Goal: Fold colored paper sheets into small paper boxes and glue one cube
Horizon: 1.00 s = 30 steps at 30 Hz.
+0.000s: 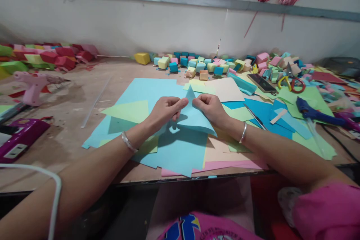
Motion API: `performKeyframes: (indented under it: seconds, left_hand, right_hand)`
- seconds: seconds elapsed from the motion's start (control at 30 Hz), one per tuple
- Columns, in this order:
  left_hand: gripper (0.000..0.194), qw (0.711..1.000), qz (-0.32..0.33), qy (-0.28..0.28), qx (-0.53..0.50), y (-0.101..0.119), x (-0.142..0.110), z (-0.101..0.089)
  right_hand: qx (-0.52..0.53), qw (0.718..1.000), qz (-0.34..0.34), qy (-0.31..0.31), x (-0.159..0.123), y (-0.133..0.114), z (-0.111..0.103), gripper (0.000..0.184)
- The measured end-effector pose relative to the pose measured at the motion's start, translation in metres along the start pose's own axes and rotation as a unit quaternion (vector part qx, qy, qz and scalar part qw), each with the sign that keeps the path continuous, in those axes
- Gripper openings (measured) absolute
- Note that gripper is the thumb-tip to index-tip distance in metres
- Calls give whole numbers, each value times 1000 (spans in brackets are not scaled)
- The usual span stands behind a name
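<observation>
Between my two hands, a light blue sheet of paper (194,118) is held up with one corner pointing away from me. My left hand (170,109) pinches its left edge, thumb against the fingers. On the other side, my right hand (208,105) is closed on the right edge near that corner. The sheet bends, and its lower part hangs over larger light blue paper (180,153) lying on the table. Left of my hands lies a pale green piece of paper (129,110).
A pink glue gun (32,86) and purple power strip (24,138) sit at left. Folded paper boxes (199,65) line the wall. At right are a phone (262,82), scissors (291,82), a pen (254,116) and a blue glue gun (317,112). A white cable (57,187) crosses my left forearm.
</observation>
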<state>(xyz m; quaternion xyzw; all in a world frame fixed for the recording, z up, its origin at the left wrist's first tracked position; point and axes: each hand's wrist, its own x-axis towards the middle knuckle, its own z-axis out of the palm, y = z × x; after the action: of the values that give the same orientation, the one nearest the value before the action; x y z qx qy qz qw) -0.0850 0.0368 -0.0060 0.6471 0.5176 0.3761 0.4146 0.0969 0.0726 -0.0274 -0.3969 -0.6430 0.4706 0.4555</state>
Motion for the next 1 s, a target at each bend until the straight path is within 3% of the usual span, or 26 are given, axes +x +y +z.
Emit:
performKeyframes:
  seconds: [0.13, 0.33, 0.67, 1.0]
  left_hand:
    - [40, 999, 25, 17, -14, 1, 0, 4]
    - [38, 990, 68, 125, -9, -7, 4, 8]
    - [26, 942, 17, 306, -139, -28, 34, -28]
    - [32, 923, -2, 365, -122, -39, 39, -30]
  right_hand:
    - [-25, 999, -18, -31, -9, -7, 6, 37]
    - [-52, 997, 20, -52, -11, -8, 8, 34]
    - [-79, 991, 80, -78, -7, -1, 6, 22]
    - [-242, 970, -29, -2, -3, 6, 4, 27]
